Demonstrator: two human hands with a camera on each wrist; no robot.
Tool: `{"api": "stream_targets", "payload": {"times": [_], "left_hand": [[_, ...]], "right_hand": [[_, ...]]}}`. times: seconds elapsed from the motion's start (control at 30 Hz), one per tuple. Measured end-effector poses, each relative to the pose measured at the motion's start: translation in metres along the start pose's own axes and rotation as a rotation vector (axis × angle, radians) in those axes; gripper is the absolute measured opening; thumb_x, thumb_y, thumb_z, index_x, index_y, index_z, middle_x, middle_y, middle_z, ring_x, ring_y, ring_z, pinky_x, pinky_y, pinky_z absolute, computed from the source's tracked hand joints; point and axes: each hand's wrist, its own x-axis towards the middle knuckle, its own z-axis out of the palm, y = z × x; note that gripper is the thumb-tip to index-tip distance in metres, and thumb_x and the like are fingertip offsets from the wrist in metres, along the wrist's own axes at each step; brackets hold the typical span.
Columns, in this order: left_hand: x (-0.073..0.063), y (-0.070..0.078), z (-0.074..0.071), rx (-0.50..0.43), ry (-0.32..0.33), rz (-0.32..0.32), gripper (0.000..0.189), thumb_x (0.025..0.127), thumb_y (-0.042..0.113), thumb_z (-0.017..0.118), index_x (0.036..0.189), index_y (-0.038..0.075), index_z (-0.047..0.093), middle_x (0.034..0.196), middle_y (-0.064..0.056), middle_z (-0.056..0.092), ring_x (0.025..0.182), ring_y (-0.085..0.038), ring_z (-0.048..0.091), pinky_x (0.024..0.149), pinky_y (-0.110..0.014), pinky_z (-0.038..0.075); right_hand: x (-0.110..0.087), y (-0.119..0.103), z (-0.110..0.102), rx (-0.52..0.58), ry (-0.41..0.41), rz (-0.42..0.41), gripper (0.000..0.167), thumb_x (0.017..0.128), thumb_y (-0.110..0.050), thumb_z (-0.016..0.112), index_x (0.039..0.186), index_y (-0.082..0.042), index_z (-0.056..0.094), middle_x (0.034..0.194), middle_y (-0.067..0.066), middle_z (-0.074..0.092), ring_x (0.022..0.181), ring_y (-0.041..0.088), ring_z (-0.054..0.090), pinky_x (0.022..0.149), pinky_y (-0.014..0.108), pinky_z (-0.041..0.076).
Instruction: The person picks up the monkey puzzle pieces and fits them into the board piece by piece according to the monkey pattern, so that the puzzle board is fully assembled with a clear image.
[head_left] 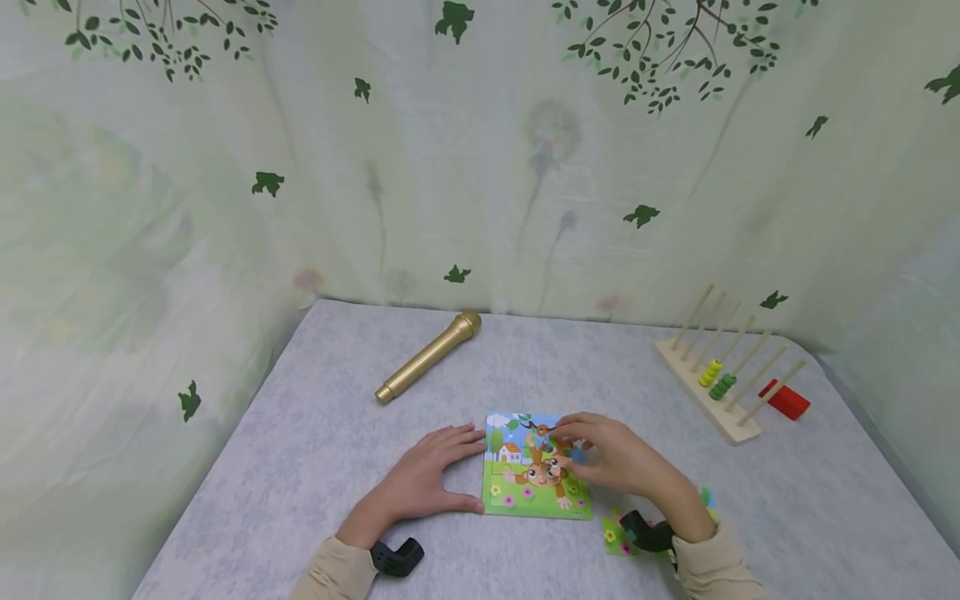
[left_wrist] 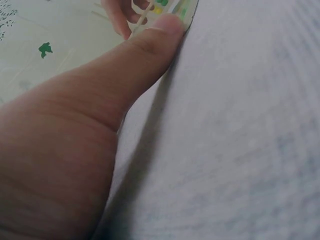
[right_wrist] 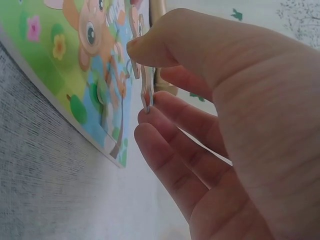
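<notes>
While the square picture puzzle (head_left: 517, 493), printed with a brown monkey, a small house and green grass, is steadied on the grey cloth-covered table (head_left: 300, 467), its left edge is touched by the left hand (head_left: 427, 475). That hand is spread, with the fingers extended toward the upper part of the edge and the thumb laid against the lower left corner.

Over the puzzle's right side is held the right hand (head_left: 618, 454), by which a thin, brown-printed puzzle piece (right_wrist: 146, 90) is pinched between thumb and fingertips. The piece is seen edge-on at the wrist, close to the printed surface — whether the two are touching cannot be told.

Beneath the right wrist, a green printed piece with flowers (head_left: 613, 537) is partly covered. A black curved device (head_left: 397, 558) is worn at the left wrist, below which a beige sleeve (head_left: 337, 571) is seen.

Farther back, a gold microphone (head_left: 429, 358) is laid diagonally. At the far right, yellow beads (head_left: 709, 373) and green beads (head_left: 722, 387) are threaded on a pale wooden dowel rack (head_left: 697, 388) — just beside it, a red block (head_left: 784, 399) is placed.
</notes>
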Motion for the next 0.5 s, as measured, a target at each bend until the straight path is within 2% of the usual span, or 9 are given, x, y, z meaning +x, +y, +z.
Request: {"api": "stream_targets", "payload": {"times": [0.17,0.5], "left_hand": [[0.0,-0.0004,0.0002,0.005,0.005,0.002,0.086,0.08,0.066,0.079,0.148,0.018,0.058,0.159,0.003,0.048,0.152,-0.02,0.037,0.128,-0.048,0.028],[0.0002,-0.0004,0.0002,0.01,0.004,0.006,0.086,0.08,0.066,0.079,0.148,0.018,0.058,0.16,0.003,0.047,0.152,-0.02,0.037,0.128,-0.048,0.028]], "right_hand": [[0.0027,-0.0008,0.0031,-0.014,-0.021,-0.008,0.038,0.094,-0.017,0.075,0.131,-0.012,0.07,0.13,0.001,0.067,0.098,0.013,0.066,0.079,0.03,0.06],[0.0077,-0.0035,0.0097,-0.03,-0.045,-0.01,0.034,0.094,-0.02,0.077,0.127,-0.012,0.073,0.133,0.004,0.067,0.118,0.023,0.066,0.091,0.04,0.061]]}}
